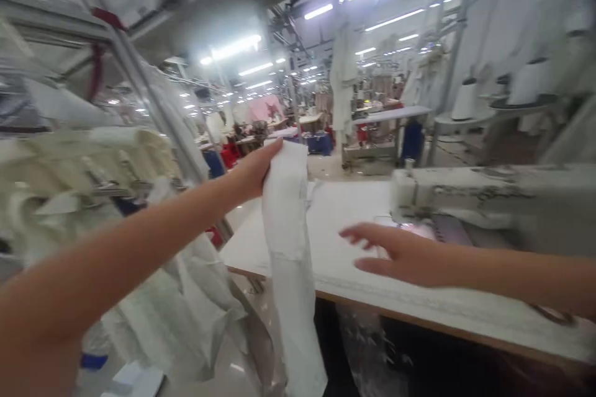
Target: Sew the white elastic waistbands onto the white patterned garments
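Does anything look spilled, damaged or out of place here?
One possible oddity: a white sheet lies low beneath the hanging garments, seemingly on the floor, as if dropped. Nothing looks spilled; blur could hide damage.

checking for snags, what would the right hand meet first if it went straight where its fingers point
The right hand would likely meet the white cloth held in the left hand, though depth is hard to judge.

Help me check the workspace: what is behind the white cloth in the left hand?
The white table shows on both sides of the cloth, with floor beyond; anything directly behind the cloth is covered.
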Action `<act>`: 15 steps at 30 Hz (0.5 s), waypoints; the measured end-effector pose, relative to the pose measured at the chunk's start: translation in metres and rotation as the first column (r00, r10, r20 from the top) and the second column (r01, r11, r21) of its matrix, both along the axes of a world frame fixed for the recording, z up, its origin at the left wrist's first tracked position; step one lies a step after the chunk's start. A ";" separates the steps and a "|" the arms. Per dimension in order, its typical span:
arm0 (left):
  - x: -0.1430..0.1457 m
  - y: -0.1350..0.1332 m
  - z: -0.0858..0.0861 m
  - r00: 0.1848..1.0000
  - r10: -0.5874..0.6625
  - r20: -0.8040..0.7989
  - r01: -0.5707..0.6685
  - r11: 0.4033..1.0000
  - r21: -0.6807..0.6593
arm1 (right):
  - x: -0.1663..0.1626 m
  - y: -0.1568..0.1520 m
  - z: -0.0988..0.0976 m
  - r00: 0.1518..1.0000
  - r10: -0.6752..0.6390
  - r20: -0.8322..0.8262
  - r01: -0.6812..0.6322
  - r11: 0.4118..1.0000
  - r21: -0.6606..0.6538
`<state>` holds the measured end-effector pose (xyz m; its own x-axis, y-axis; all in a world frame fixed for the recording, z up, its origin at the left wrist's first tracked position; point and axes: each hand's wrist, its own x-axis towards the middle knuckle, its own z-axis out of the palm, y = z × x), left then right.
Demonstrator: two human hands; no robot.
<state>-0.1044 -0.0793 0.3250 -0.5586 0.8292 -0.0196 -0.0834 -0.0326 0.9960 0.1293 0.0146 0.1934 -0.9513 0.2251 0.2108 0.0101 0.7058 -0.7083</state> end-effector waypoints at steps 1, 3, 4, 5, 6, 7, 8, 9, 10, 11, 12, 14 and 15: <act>0.006 0.012 -0.021 0.998 -0.037 0.059 0.038 0.999 -0.020 | -0.015 0.003 -0.006 0.998 -0.029 -0.064 0.022 0.993 -0.115; 0.015 0.034 -0.062 0.977 -0.111 0.182 0.123 0.991 -0.054 | -0.044 0.011 -0.027 0.983 -0.050 -0.177 -0.023 0.921 -0.388; 0.019 0.044 -0.081 0.960 -0.145 0.238 0.167 0.983 -0.074 | -0.055 0.015 -0.039 0.970 -0.033 -0.242 -0.092 0.868 -0.488; 0.021 0.054 -0.097 0.941 -0.179 0.287 0.212 0.973 -0.089 | -0.062 0.020 -0.052 0.969 -0.049 -0.242 -0.083 0.857 -0.508; 0.023 0.062 -0.111 0.922 -0.213 0.325 0.256 0.962 -0.098 | -0.066 0.024 -0.064 0.966 -0.081 -0.247 -0.064 0.846 -0.529; 0.024 0.070 -0.122 0.903 -0.243 0.353 0.295 0.950 -0.100 | -0.067 0.028 -0.075 0.966 -0.108 -0.234 -0.034 0.845 -0.533; 0.025 0.077 -0.131 0.888 -0.271 0.371 0.324 0.942 -0.088 | -0.064 0.031 -0.084 0.967 -0.141 -0.211 0.008 0.849 -0.529; 0.024 0.084 -0.137 0.876 -0.293 0.383 0.343 0.937 -0.068 | -0.060 0.033 -0.091 0.968 -0.166 -0.186 0.045 0.850 -0.525; 0.023 0.090 -0.142 0.869 -0.304 0.390 0.348 0.936 -0.045 | -0.054 0.034 -0.098 0.972 -0.179 -0.153 0.076 0.853 -0.517; 0.022 0.095 -0.146 0.869 -0.301 0.393 0.337 0.941 -0.024 | -0.047 0.033 -0.105 0.976 -0.185 -0.114 0.104 0.857 -0.505; 0.021 0.099 -0.150 0.878 -0.285 0.384 0.311 0.950 -0.005 | -0.040 0.031 -0.111 0.978 -0.193 -0.074 0.133 0.862 -0.489; 0.020 0.106 -0.156 0.923 -0.220 0.316 0.228 0.974 0.013 | -0.029 0.022 -0.126 0.974 -0.228 -0.003 0.202 0.870 -0.449; 0.020 0.108 -0.159 0.955 -0.171 0.241 0.173 0.985 0.012 | -0.024 0.016 -0.133 0.966 -0.259 0.022 0.244 0.871 -0.426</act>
